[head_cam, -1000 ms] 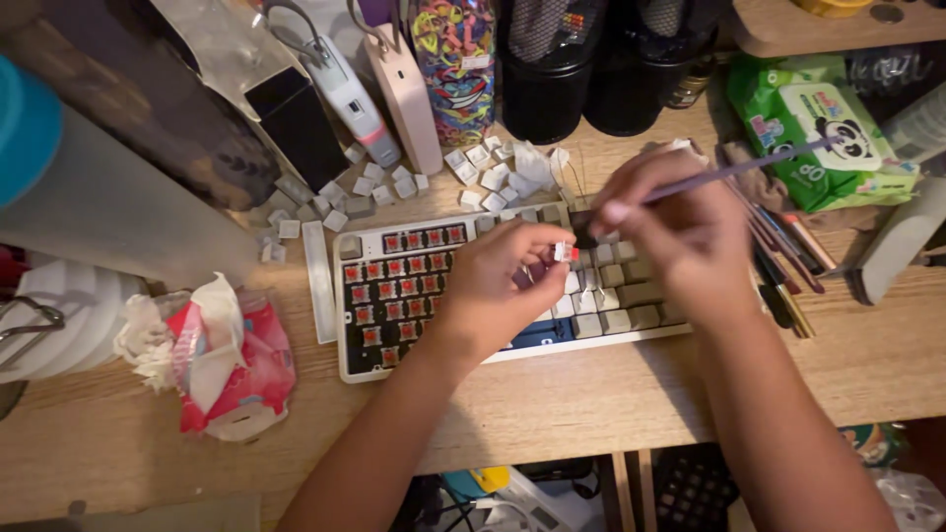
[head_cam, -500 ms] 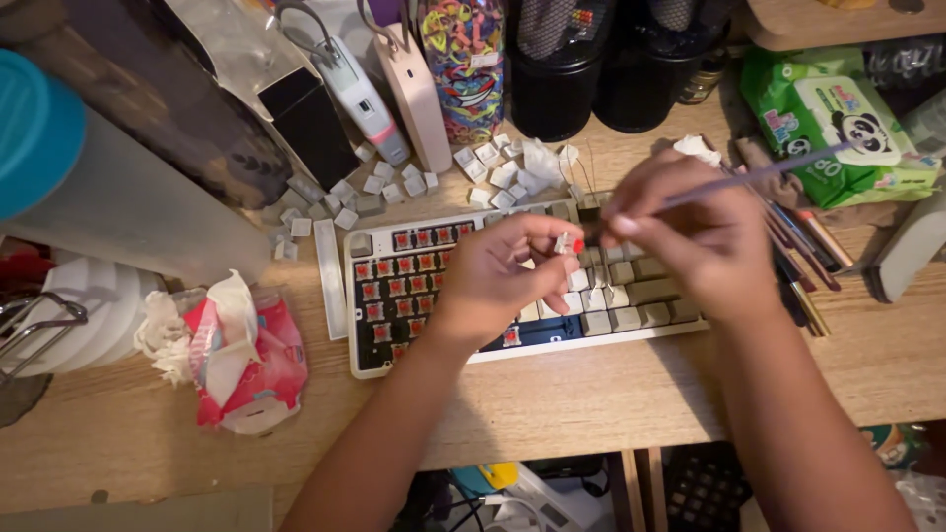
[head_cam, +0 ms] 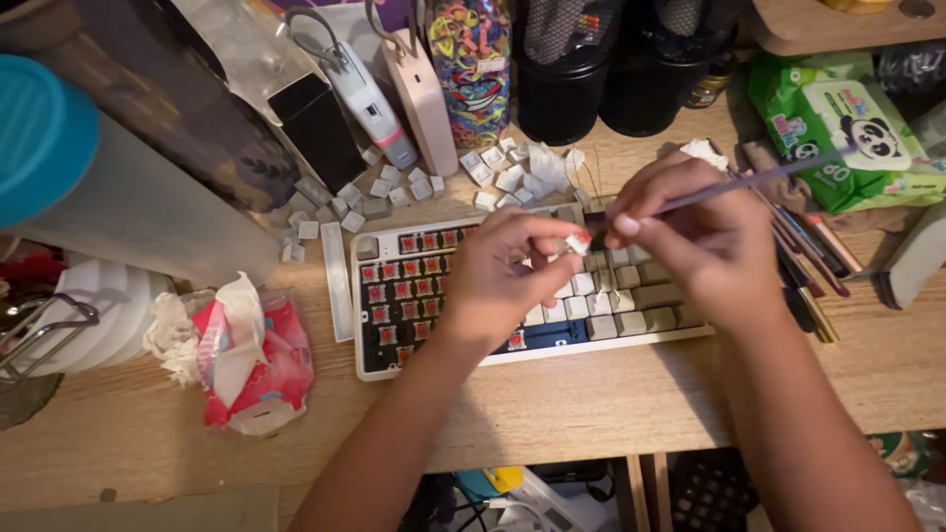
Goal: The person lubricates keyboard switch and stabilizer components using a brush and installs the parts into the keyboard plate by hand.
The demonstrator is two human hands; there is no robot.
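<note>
Single head-worn camera looks steeply down, close over the wooden desk (head_cam: 591, 404).

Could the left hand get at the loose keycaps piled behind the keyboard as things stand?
Probably yes: the loose keycaps lie uncovered just beyond the keyboard, but the left hand is pinching a small switch, so its fingers are occupied.
</note>
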